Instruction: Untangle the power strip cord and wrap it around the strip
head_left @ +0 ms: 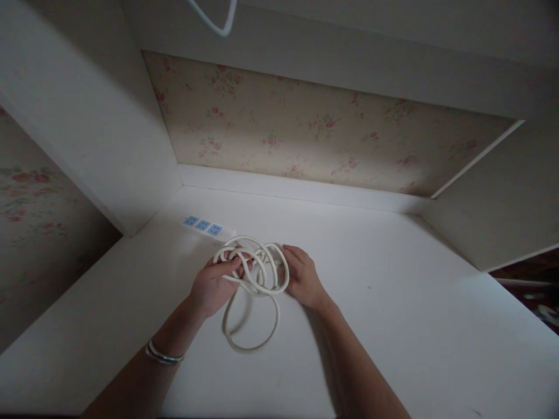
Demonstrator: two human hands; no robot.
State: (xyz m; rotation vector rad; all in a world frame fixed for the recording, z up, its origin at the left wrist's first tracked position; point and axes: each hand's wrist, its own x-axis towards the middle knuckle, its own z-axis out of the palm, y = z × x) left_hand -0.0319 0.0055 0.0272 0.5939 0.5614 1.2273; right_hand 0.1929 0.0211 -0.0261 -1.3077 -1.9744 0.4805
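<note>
A white power cord (251,349) is gathered in several loose loops above the white surface, with one larger loop hanging toward me. My left hand (216,285) grips the bundle from the left, thumb over the loops and fingers beneath. At the right side of the coil, my right hand (303,276) has its fingers curled in against the cord; its fingertips are partly hidden behind the loops. Just beyond my left hand lies a white power strip (202,224) with blue socket faces. Its near end is partly covered by the coil, and the plug cannot be made out.
The white desktop (384,326) runs back to a low ledge (297,190) below flowered wallpaper (271,128). White panels stand at the left (109,116) and right (498,203). Overhead, a white shelf (332,52) crosses the view, and a white bent loop (225,26) hangs down.
</note>
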